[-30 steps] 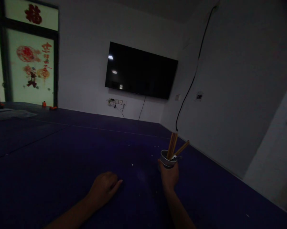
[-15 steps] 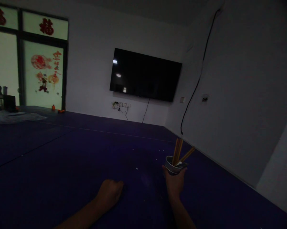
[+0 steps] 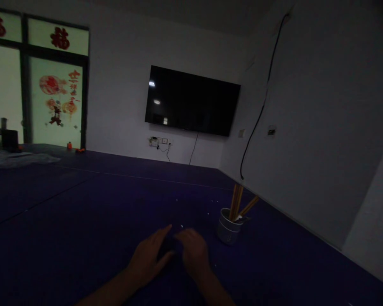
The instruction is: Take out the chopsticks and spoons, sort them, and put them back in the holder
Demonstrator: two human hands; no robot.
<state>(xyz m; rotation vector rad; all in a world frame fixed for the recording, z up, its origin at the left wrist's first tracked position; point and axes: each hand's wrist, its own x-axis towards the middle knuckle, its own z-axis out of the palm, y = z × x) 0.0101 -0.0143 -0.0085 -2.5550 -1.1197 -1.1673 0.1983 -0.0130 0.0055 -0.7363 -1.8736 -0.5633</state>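
Note:
A grey cup (image 3: 228, 231) stands upright on the purple surface, to the right of my hands. Wooden chopsticks (image 3: 236, 203) rise from it, one bunch nearly upright and others leaning right. A small white thing and a dark piece also show at its rim, too dim to name. My left hand (image 3: 146, 257) is open low in the middle, thumb and fingers apart, with nothing in it. Close beside it, my right hand (image 3: 195, 253) is empty and away from the cup, its fingers loosely curved toward the left hand and slightly blurred.
Small white scraps (image 3: 181, 226) are scattered over the purple surface (image 3: 114, 204). At the far left lie clear plastic sheeting (image 3: 22, 159) and small orange items (image 3: 79, 150). A black cable (image 3: 258, 114) hangs along the right wall, and a television (image 3: 191, 102) is mounted behind.
My right hand has let go of the cup and moved left, beside my left hand. The cup stays standing. My left hand has gone from closed to open.

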